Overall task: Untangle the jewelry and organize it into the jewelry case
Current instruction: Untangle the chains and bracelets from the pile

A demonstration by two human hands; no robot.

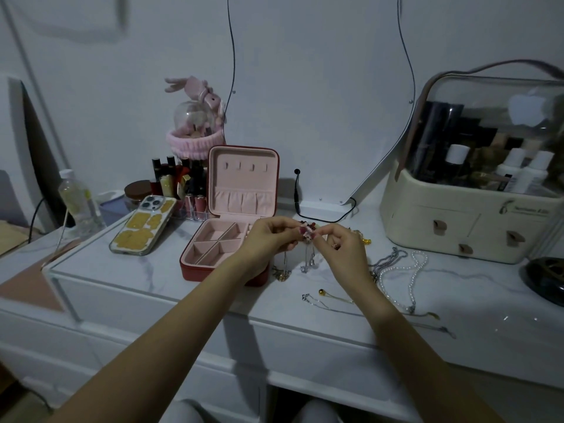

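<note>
Head view: both hands' grips pinch tangled jewelry [307, 236] beside open jewelry case [224, 239] (pearl necklace [406, 279] nearby).

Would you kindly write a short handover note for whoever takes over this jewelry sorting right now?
Left hand and right hand both pinch a tangled clump of chains and beads held above the tabletop; keep that grip.
The jewelry case stands open to the left of the hands; the compartments in view look empty.
A pearl necklace, a silver chain, a gold-bead pin and a gold piece lie loose on the tabletop.
Done: nothing visibly stored.
Left: untangle the clump, then put every piece into the case.
</note>
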